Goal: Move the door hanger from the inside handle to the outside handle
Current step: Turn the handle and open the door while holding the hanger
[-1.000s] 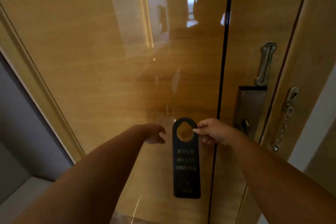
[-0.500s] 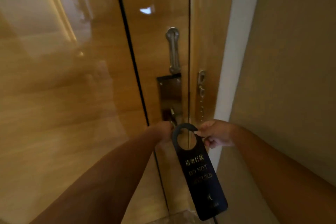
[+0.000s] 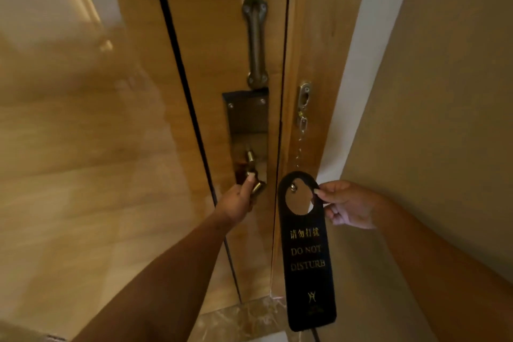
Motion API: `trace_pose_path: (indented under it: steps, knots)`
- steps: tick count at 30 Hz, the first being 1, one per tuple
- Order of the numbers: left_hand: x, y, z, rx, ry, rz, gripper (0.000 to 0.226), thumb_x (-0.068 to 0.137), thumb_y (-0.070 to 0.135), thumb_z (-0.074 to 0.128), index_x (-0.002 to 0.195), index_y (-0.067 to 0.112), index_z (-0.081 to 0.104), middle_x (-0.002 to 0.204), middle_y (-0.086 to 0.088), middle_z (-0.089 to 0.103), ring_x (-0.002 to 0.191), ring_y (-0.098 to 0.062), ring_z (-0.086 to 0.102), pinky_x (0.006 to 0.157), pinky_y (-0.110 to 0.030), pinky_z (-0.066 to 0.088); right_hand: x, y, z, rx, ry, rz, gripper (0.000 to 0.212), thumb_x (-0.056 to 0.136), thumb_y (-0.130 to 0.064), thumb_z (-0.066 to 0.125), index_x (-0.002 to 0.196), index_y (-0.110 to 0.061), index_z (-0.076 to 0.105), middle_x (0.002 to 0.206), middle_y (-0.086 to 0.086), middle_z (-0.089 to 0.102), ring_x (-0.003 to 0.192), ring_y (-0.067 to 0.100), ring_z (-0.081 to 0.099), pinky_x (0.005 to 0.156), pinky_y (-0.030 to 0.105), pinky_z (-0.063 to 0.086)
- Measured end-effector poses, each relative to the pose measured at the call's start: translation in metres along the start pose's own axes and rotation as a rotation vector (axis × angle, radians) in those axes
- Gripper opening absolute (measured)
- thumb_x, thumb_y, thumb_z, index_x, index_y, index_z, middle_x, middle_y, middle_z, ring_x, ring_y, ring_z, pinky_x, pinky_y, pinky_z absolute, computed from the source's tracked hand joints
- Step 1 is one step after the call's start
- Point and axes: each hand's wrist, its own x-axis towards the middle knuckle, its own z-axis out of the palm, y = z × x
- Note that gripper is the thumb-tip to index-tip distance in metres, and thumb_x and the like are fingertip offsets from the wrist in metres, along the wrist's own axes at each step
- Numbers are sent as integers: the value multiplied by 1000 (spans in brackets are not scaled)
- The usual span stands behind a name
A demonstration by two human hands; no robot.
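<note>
A black "DO NOT DISTURB" door hanger with gold lettering hangs free in the air in front of the door frame, pinched at the rim of its round hole by my right hand. My left hand is closed around the brass inside handle low on the metal lock plate of the wooden door. The handle is mostly hidden under my fingers. The outside handle is not visible.
A brass swing-bar guard is mounted above the lock plate. A security chain hangs from the door frame just right of the door edge. A beige wall fills the right side; a marble threshold lies below.
The view swung right toward the lock side of the door. My left hand went from open air onto the handle. My right hand carried the hanger right, past the door edge.
</note>
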Motion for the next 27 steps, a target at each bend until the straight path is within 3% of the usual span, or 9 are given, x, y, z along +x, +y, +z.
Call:
trace_pose_path:
  steps: [3,7,11,13,15,20,24,27]
  knots:
    - [-4,1,-3,146,5,25,63,86,70,30,61,22,64,59,2,60,58,-15,57,62,-33,41,0,-9,12,26,-29,-17,12,89,-13,56,88,-8,67,76,5,63,51,12,53,47,22,49]
    - [-14,7,-4,250,-19,68,65,84,73,24,62,25,62,67,-1,63,69,-21,59,71,-38,45,-8,-19,20,-36,-54,-22,13,91,-13,55,94,-6,65,76,5,64,52,11,54,47,21,49]
    - [-41,3,-2,240,-65,80,77,68,86,22,53,21,60,55,3,59,56,-17,56,63,-35,42,-18,-23,21,-59,-48,-48,12,86,-18,58,87,-9,67,75,5,63,55,12,53,50,21,49]
    - [-58,0,1,213,-102,78,81,66,89,23,59,18,63,56,0,57,55,-18,54,63,-35,41,-22,-20,25,-55,-48,-54,13,78,-21,64,84,-10,68,75,5,64,56,13,52,50,22,49]
    - [-79,-2,3,196,-148,85,87,70,85,25,72,8,66,63,-5,57,60,-20,53,64,-37,41,-29,-15,32,-62,-65,-53,16,73,-22,66,83,-10,69,75,5,65,58,14,55,50,23,51]
    - [-135,4,-1,445,-163,163,66,91,62,26,82,10,64,90,-19,68,82,-26,62,70,-36,48,-56,6,55,-71,-102,-88,13,74,-20,67,83,-12,72,72,3,67,53,10,58,50,22,52]
    - [-185,11,-6,733,-175,231,69,92,61,20,68,9,58,71,-15,62,66,-28,57,59,-36,42,-97,27,75,-132,-75,-97,12,74,-19,69,84,-13,72,73,2,65,59,11,56,63,28,53]
    - [-223,7,-9,972,-103,297,66,89,66,14,53,20,45,53,-2,46,49,-20,45,45,-30,30,-138,48,94,-253,-17,-139,8,83,-18,66,82,-18,74,75,0,66,68,14,55,77,33,52]
